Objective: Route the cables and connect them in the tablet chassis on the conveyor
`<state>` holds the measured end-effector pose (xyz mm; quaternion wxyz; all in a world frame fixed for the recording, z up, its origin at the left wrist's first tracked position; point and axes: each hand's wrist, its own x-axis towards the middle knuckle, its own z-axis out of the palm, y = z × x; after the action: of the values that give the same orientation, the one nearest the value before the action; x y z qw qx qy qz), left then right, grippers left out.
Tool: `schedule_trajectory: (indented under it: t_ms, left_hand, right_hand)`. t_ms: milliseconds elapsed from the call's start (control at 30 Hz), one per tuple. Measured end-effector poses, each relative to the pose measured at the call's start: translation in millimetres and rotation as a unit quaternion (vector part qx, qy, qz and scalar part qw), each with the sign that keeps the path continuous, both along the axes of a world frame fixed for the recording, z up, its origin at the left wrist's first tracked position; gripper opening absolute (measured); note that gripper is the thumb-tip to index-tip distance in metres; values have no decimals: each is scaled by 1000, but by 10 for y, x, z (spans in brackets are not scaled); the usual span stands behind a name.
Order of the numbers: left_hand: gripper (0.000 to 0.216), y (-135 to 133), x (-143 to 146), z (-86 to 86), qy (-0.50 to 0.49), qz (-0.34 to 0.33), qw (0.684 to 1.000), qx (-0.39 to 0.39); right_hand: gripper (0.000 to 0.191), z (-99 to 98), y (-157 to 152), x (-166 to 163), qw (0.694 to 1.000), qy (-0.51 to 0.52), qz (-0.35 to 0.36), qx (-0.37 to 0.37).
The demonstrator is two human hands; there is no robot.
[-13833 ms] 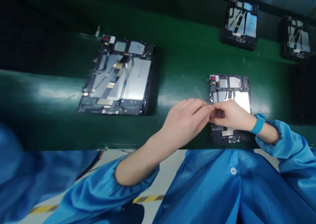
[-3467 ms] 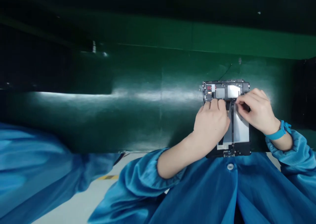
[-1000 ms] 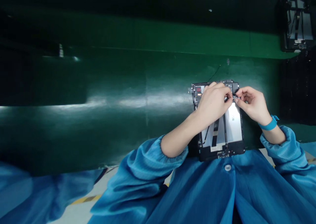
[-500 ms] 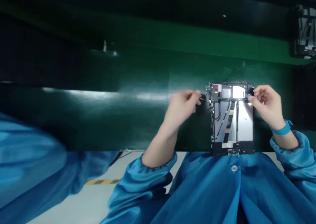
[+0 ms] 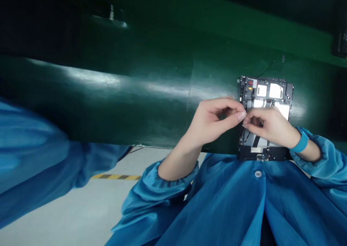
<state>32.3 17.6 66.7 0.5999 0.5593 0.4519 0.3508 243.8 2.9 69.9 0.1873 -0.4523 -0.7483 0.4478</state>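
Note:
An opened tablet-like device (image 5: 278,155) lies at the front edge of the green bench, its silvery inside, black flat cables and small boards facing up. Over its left side my left hand (image 5: 217,119) pinches thumb and fingers together; whatever is between them is too small to make out. Close by, fingertip to fingertip, my right hand (image 5: 271,124) hovers above the middle of the device, also in a pinch. What it grips, if anything, cannot be seen. A blue band (image 5: 301,143) circles my right wrist. The hands cover part of the cables.
The green bench (image 5: 151,115) stretches off to the left with bright reflections. At the far right edge stands a dark device (image 5: 340,43), partly cut off. A blue sleeve of another person (image 5: 32,155) is at the left. Yellow-black tape (image 5: 116,176) marks the floor.
My right hand has come from the device's right edge to its middle left. My left hand has moved right to meet it. The camera view has shifted a little.

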Motion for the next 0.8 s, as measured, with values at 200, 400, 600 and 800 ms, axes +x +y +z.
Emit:
schedule_trajectory:
  t_ms: [200, 400, 600, 800]
  left_hand:
    - [26, -252, -57, -133, 45, -25, 997, -51]
    - [25, -553, 44, -386, 42, -55, 985, -156]
    - [24, -576, 149, -373, 19, -4, 984, -176]
    - [22, -530, 177, -366, 11, 9, 982, -191]
  right_hand:
    - [12, 134, 54, 281, 989, -37, 137, 33]
    - [16, 34, 121, 214, 985, -15, 149, 90]
    - [16, -169, 179, 117, 982, -26, 134, 132]
    - [18, -233, 184, 108, 982, -26, 120, 143]
